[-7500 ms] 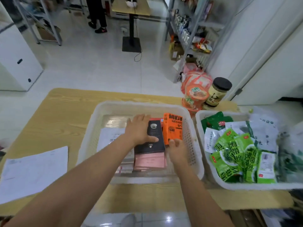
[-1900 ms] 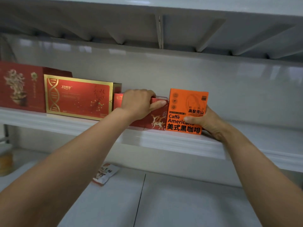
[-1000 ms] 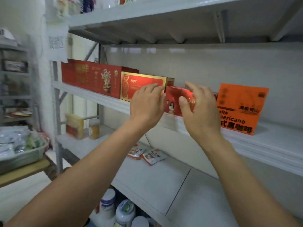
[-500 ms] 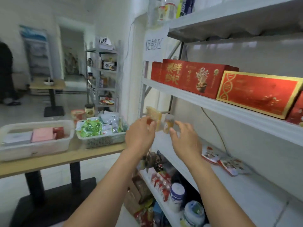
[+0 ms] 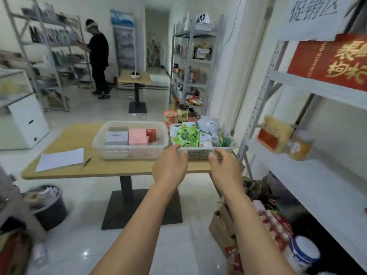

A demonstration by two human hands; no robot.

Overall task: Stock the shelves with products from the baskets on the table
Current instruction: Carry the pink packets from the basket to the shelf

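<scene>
Several shelves (image 5: 317, 185) at right run off the frame edge, and the goods on their lowest level are blurred. Mid-frame, the surface (image 5: 79, 139) carries a left basket (image 5: 129, 152) of grey, pink and red boxes (image 5: 137, 136) and a right basket (image 5: 198, 154) of green packets (image 5: 186, 135). Below, the left grip (image 5: 169, 167) and right grip (image 5: 226, 169) hover wide and empty, overlapping the right basket's near wall; contact unclear.

L basket (image 5: 119, 152) w/ boxes (image 5: 137, 136) beside R basket (image 5: 198, 154) w/ green packets (image 5: 185, 135), on table (image 5: 69, 135).
</scene>
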